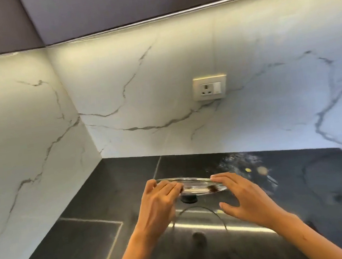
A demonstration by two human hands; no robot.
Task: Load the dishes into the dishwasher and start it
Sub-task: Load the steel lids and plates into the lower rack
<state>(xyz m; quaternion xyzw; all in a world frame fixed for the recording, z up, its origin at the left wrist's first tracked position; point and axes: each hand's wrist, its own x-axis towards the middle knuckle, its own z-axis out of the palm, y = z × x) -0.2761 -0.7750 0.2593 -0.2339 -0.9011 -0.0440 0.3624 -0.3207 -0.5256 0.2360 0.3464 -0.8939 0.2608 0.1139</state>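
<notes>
Two hands lift a glass lid off the bench

Two bare hands hold one dish above the black stone bench (pixel 112 186), which runs into a corner of white veined marble-look wall (pixel 160 87). On the bench lies a flat brushed-steel round plate or pan (pixel 199 225), only partly visible, directly under the held piece. That piece is a round clear glass lid with a black knob (pixel 196 185), inverted so its knob hangs downward, probably to keep the soiled side up. The left hand (pixel 157 202) curls its fingers over the lid's left rim; the right hand (pixel 244 193) lays nearly straight fingers along the right rim, thumb spread below, steadying rather than gripping. Crumbs and wet smears (pixel 254 169) mark the bench nearby. No dishwasher is in view.
</notes>
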